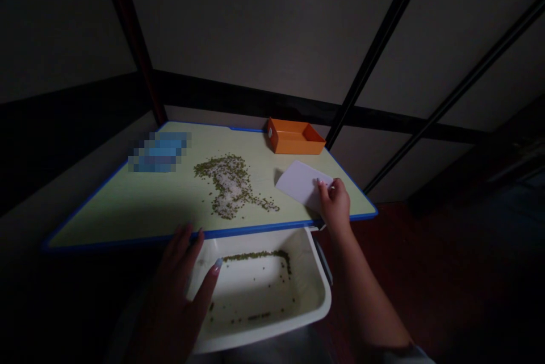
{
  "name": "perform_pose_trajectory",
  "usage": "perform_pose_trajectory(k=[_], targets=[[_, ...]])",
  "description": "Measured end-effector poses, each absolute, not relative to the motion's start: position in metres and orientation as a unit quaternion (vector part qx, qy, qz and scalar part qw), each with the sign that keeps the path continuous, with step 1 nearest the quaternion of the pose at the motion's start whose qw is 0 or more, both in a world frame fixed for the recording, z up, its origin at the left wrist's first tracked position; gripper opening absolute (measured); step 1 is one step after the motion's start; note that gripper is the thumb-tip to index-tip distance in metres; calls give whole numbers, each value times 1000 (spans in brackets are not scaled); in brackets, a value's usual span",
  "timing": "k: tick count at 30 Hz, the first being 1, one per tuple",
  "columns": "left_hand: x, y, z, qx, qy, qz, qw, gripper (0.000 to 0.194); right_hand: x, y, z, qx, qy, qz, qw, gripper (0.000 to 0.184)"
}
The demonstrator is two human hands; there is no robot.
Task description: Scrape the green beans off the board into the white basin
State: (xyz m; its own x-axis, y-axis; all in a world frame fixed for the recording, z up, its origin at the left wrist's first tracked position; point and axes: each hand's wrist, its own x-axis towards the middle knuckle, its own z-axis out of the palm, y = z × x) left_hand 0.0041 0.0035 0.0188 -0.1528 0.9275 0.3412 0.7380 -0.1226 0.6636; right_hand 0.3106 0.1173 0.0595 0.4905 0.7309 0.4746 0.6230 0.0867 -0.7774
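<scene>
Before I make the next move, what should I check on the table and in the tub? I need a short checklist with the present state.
1. Card held by right hand: ok.
2. Tub at the table's near edge: ok.
3. Left hand firmly holding tub: cannot tell.
4. Orange box apart from the pile: ok.
5. Green and white bits separated in pile: not ok, mixed.
6. Tub empty: not ok, green bits inside.
</scene>
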Motion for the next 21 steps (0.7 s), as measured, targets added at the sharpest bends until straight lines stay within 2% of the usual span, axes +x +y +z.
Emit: perform_pose_trajectory(k=[12, 16, 21], targets=[[1, 7, 11, 630, 658, 391, 134, 67, 334, 152, 69, -706, -486, 13, 515, 31], [-4, 8, 4, 630, 656, 391, 139, 62, 334, 153, 66, -689, -477, 17, 546, 29], [-22, 15, -12, 671, 622, 386, 121, 53, 344, 157, 63, -657, -399, 46, 638, 29]])
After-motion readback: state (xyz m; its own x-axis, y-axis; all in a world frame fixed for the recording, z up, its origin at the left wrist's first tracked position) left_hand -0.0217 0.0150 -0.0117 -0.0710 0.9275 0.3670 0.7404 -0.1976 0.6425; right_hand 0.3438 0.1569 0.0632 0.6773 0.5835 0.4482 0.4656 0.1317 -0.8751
